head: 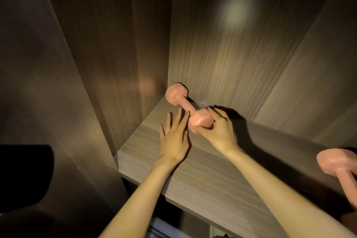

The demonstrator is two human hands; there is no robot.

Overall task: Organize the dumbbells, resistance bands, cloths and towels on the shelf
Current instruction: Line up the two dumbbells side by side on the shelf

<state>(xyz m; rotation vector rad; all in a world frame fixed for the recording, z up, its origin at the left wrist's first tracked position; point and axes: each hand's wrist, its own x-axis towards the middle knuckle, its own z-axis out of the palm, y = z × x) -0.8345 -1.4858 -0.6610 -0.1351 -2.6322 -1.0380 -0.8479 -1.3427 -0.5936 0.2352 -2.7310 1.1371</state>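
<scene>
- The shelf board (pixel 202 170), pale wood grain, is serving as the landmark; it is running from the near left edge back to a dark corner.
- A pink dumbbell (pixel 188 106) is lying at the board's back left corner. Its far head is sitting close to where the side panel (pixel 116 54) and back panel (pixel 231 54) are meeting, and its near head is pointing toward the board's middle.
- The right hand (pixel 218 131) is reaching in over the board's middle and gripping that near head, with the thumb curling under it and the fingers wrapping over its top and far side.
- I cannot tell whether the near head is resting on the board or being held just off it.
- The left hand (pixel 173 139) is hovering flat over the board's left part, just beside the near head. Its fingers are spreading apart and holding nothing, with the fingertips lying close to the dumbbell's handle.
- A second pink dumbbell (pixel 338 162) is showing at the board's right end, blurred and cut off by the frame edge; what is supporting it is not visible.
- A dark shape (pixel 25 170) is sitting left of and below the board, too dim to identify.
</scene>
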